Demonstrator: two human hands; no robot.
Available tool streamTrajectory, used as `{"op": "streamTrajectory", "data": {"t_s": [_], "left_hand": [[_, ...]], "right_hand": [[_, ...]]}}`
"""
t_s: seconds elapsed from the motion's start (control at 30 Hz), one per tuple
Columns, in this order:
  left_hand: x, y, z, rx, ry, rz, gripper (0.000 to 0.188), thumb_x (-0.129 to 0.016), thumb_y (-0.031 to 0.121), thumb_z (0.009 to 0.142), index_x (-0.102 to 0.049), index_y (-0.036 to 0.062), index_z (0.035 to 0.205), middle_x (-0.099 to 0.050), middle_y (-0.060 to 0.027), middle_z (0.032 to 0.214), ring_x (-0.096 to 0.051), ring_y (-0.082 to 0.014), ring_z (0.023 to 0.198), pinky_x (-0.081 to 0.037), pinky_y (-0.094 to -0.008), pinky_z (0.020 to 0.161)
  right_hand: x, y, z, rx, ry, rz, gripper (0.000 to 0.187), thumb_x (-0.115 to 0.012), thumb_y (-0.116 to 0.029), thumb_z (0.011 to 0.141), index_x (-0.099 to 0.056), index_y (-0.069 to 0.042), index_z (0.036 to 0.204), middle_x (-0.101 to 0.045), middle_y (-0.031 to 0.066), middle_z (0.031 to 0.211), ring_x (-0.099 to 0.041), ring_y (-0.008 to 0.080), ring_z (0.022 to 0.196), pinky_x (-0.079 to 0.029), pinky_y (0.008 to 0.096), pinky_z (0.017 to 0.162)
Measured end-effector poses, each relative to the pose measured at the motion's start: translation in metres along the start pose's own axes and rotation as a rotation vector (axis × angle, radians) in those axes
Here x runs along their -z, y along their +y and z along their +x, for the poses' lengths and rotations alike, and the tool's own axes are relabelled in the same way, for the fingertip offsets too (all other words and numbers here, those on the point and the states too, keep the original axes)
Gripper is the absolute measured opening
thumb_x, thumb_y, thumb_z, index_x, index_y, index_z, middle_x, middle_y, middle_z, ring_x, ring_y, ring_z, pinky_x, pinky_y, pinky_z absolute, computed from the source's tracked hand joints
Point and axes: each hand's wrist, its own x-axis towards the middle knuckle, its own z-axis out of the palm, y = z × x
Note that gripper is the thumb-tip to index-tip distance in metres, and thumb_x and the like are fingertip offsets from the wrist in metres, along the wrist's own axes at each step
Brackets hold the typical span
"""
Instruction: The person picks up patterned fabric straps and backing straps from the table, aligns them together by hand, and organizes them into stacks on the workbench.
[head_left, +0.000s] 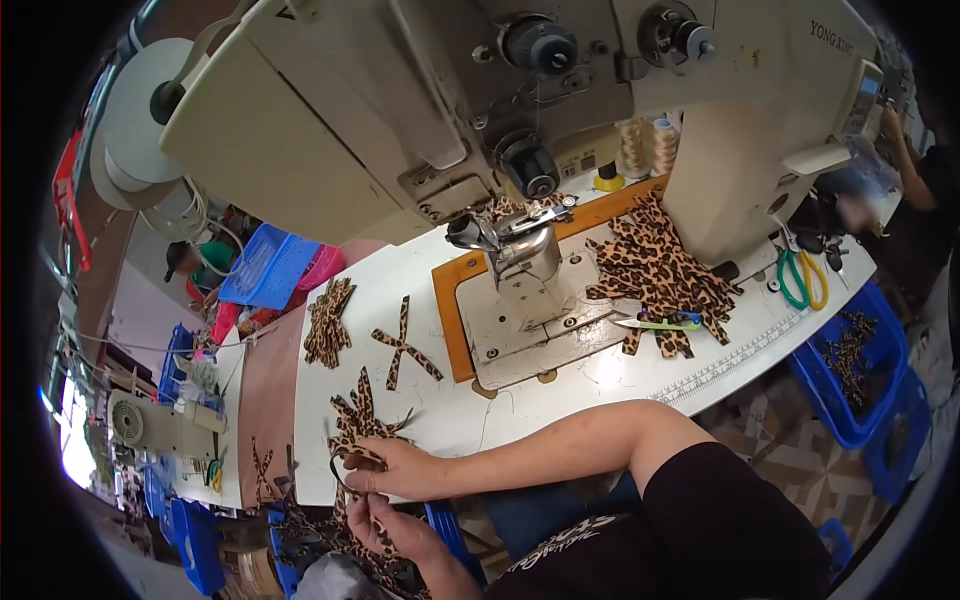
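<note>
Hanging at the far left, a white reel point(150, 110) is seen, set clear of the tabletop point(450, 415). Next, a neat bundle of strips point(328, 322) is laid near the table's left edge, perhaps grouped so that its pieces stay countable. Nearer the body, a narrow leopard-print strip point(335, 467) is bent into a small loop just off the table's front edge, beside a loose heap point(362, 405). By the left hand point(405, 535) it is held from below in a narrow pinch; by the right hand point(405, 468) it is held from above, thumb against fingers, likewise narrow. The two sets of fingertips are brought close together, probably so that the small loop is controlled from both sides (which layer lies under each fingertip cannot be told). Farther back, a crossed piece point(402, 346) is spread flat and apart, presumably so that its shape is not tangled. By the sewing machine point(525, 275), no hand is occupied. To its right, a large pile point(655, 260) is stacked, with green-handled snips point(660, 322) rested against its front, seemingly for easy reach. Green-and-yellow-handled scissors point(793, 280) are placed beyond, and below the edge a blue bin point(885, 405) is filled with more patterned pieces.
</note>
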Motion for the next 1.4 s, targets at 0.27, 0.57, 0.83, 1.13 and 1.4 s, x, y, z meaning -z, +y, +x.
{"op": "streamTrajectory", "data": {"t_s": [0.27, 0.57, 0.83, 1.13, 1.4], "left_hand": [[-0.005, 0.002, -0.012, -0.399, -0.543, 0.151, 0.019, -0.059, 0.002, 0.078, -0.054, -0.0032, 0.096, -0.057, -0.0126, 0.093, -0.057, -0.0225, 0.09, -0.044, -0.0294, 0.076], [-0.014, -0.02, -0.045, -0.119, -1.015, 0.06, 0.039, -0.072, 0.008, 0.069, -0.056, 0.0012, 0.104, -0.062, -0.0135, 0.092, -0.059, -0.0293, 0.082, -0.047, -0.036, 0.073], [-0.002, -0.02, -0.04, -0.125, -1.109, 0.045, 0.03, -0.069, 0.014, 0.074, -0.059, 0.0023, 0.1, -0.061, -0.013, 0.092, -0.058, -0.0294, 0.085, -0.046, -0.0367, 0.075], [0.077, -0.025, 0.021, -0.064, -0.753, 0.26, 0.023, -0.067, 0.003, 0.072, -0.061, 0.0006, 0.094, -0.06, -0.015, 0.09, -0.057, -0.0306, 0.084, -0.046, -0.0358, 0.075], [0.19, -0.05, 0.045, 0.049, -0.338, 0.664, 0.015, -0.061, 0.0, 0.077, -0.058, -0.0012, 0.091, -0.059, -0.0098, 0.083, -0.057, -0.018, 0.074, -0.045, -0.0272, 0.067]], "right_hand": [[0.02, -0.046, -0.038, -0.163, 0.198, -0.083, 0.028, -0.065, -0.014, 0.078, -0.056, 0.004, 0.097, -0.061, 0.0063, 0.086, -0.055, 0.0116, 0.08, -0.046, 0.0263, 0.074], [0.142, -0.151, -0.138, -0.218, 0.858, -0.542, 0.011, -0.058, 0.001, 0.077, -0.055, -0.002, 0.087, -0.061, 0.0026, 0.071, -0.053, 0.0067, 0.057, -0.042, 0.0187, 0.052], [0.264, -0.17, -0.174, -0.621, 0.607, -2.167, 0.012, -0.064, -0.008, 0.072, -0.059, 0.002, 0.077, -0.058, 0.014, 0.069, -0.055, 0.0319, 0.064, -0.045, 0.0422, 0.061], [0.118, -0.146, -0.122, -0.382, 0.248, -1.877, 0.024, -0.072, -0.015, 0.065, -0.061, -0.002, 0.082, -0.057, 0.011, 0.072, -0.056, 0.0288, 0.069, -0.046, 0.0381, 0.064], [0.049, -0.076, -0.07, -0.262, -0.389, -1.804, 0.031, -0.071, -0.02, 0.068, -0.06, -0.003, 0.092, -0.06, 0.0134, 0.077, -0.059, 0.0321, 0.075, -0.046, 0.04, 0.067]]}}
